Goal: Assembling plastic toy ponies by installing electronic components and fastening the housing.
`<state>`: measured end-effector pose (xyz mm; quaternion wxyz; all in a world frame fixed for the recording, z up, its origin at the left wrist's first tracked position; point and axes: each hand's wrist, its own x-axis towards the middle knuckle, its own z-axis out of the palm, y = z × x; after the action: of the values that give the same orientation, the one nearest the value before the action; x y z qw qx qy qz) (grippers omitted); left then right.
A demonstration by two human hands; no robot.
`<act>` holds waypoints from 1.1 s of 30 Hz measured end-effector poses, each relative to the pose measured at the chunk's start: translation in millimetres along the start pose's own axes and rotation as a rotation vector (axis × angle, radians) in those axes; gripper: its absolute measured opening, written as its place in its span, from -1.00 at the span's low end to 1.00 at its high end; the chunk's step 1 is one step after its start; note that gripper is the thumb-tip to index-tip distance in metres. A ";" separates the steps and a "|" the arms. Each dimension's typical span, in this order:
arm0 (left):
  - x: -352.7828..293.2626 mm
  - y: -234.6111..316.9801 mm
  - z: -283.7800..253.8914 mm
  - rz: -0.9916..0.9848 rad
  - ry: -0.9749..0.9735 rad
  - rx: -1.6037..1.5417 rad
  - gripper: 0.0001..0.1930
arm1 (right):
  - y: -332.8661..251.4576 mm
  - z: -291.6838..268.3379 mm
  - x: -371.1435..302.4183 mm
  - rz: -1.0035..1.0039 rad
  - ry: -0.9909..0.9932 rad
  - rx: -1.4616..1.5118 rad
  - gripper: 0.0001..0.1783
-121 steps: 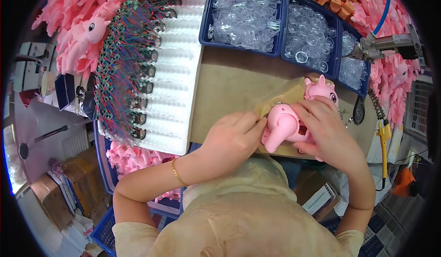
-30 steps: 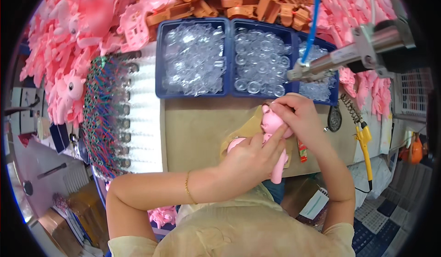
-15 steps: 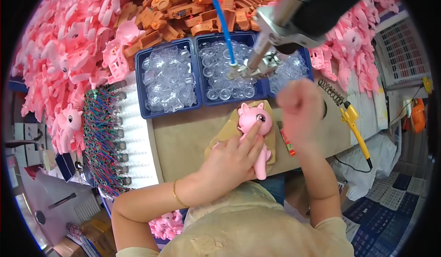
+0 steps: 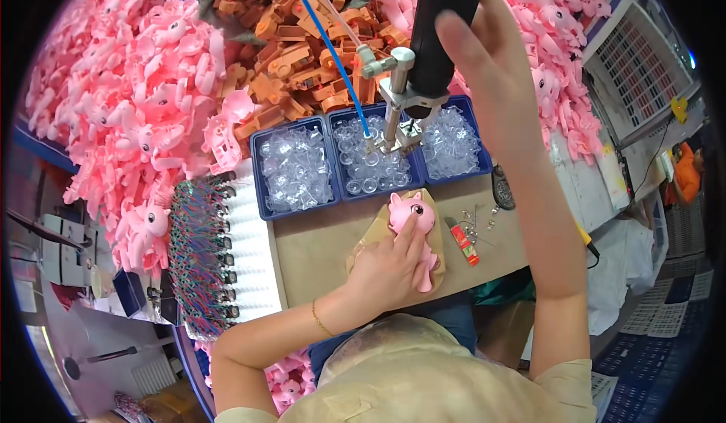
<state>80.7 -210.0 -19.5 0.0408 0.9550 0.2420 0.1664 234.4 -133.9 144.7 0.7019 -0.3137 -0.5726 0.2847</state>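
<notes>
A pink toy pony [image 4: 409, 222] with a dark eye lies on a tan block in front of me. My left hand [image 4: 386, 273] holds it down, its fingers lying across the head and body; part of the toy is hidden underneath. My right hand [image 4: 495, 67] is raised beside a hanging black powered screwdriver [image 4: 446, 33], thumb and fingers apart. Whether it touches the tool is hard to tell. The screwdriver's metal tip assembly [image 4: 399, 132] hangs over the middle blue bin [image 4: 376, 196].
Clear plastic parts fill three blue bins [image 4: 299, 213] behind the toy. Orange housings [image 4: 299, 60] and pink toy shells [image 4: 144, 113] are heaped beyond. Wired parts [image 4: 198, 253] lie left. A red and yellow tube [image 4: 463, 245] and small metal pieces [image 4: 488, 226] lie right.
My right hand has risen from near the right bin up to the black screwdriver. My left hand stays on the toy pony. The whole view has shifted.
</notes>
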 end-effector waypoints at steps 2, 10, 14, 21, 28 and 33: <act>2.7 6.2 2.1 -0.046 0.027 0.037 -0.54 | -12.4 -7.4 13.4 0.111 -0.024 -0.062 -0.60; 6.9 3.4 -0.8 -0.102 0.006 -0.008 -0.51 | -31.6 -49.2 19.6 0.161 -0.147 -0.154 -0.73; 9.4 6.8 -3.1 -0.124 -0.074 -0.004 -0.48 | -15.5 -43.6 -15.7 0.132 0.063 -0.061 -0.65; 7.3 2.1 3.0 -0.142 0.015 -0.136 -0.42 | -4.4 -26.7 -32.2 0.087 0.062 -0.123 -0.53; 9.8 0.7 -1.4 -0.151 0.003 -0.164 -0.43 | -9.6 -25.0 -29.7 0.236 0.084 -0.301 -0.54; 9.8 1.1 -0.4 -0.159 0.000 -0.159 -0.43 | 5.7 -25.2 -34.9 0.080 0.052 -0.126 -0.64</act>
<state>89.2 -206.3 -16.1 0.1296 0.9265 0.3032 0.1815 252.5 -159.7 114.9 0.6836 -0.3872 -0.5577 0.2679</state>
